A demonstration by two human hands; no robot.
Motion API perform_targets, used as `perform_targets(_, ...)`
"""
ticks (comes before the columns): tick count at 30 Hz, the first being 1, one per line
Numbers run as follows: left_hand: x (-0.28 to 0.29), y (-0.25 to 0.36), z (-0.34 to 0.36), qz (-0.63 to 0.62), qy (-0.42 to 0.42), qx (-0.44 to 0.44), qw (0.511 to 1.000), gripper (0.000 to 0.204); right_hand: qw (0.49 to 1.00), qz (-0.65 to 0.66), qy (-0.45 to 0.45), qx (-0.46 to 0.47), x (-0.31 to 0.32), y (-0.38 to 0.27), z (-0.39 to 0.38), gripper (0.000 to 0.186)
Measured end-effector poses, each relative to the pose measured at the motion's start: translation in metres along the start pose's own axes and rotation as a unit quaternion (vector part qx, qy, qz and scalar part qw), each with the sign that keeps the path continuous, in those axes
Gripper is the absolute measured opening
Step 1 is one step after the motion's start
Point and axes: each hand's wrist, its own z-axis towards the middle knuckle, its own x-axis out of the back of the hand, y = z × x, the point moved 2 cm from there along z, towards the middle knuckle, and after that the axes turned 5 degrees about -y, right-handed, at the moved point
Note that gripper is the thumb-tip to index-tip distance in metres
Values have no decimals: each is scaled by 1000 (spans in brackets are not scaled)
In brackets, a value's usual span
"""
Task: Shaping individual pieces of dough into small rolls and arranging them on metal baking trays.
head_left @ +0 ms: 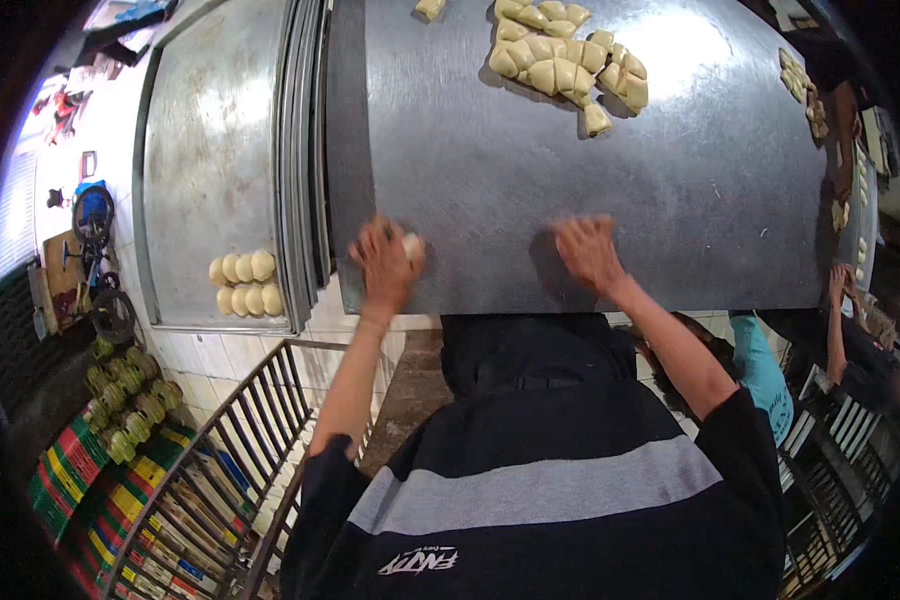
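item: my left hand [385, 262], cupped palm-down on the steel worktable [490, 180], near its front edge. fingers curled together over a pale dough piece [411, 245], which peeks out at the right side of the hand. the dough sits on the table surface, touching my palm.

item: my right hand [588, 252], also palm-down on the worktable, near the front edge, well right of the left hand. fingers curved downward and close together; whether a dough piece lies beneath i cannot tell, the hand covers the spot.

item: heap of cut dough pieces [560, 60], far side of the worktable from my hands, well apart from them. one stray piece [429, 8] lies left of the heap at the far rim.

item: metal tray [215, 160], left of the worktable, beside a stack of tray edges. on its near end, eight rounded dough balls [244, 284] in two rows, touching one another.

item: another person's arm [838, 300], off the right end of the worktable, beside more dough.

step in hand, as i judge: rounding dough under the palm. the next move calls for light circular pressure to close the ball, then a lift leftward to the tray beside the finished rows.
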Motion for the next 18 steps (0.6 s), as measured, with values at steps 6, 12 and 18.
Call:
perform_targets(6, -28, 24, 43, -135, 15, 139, 981, 34, 972, 83, 207, -78, -9, -15, 67, 22)
perform_targets(12, -10, -1, 49, -116, 21, -39, 992, 18, 988, 127, 92, 10, 14, 27, 32, 23)
perform_targets(18, -31, 12, 103, -295, 50, 134, 945, 21, 918, 286, 238, -136, -7, 15, 98, 28)
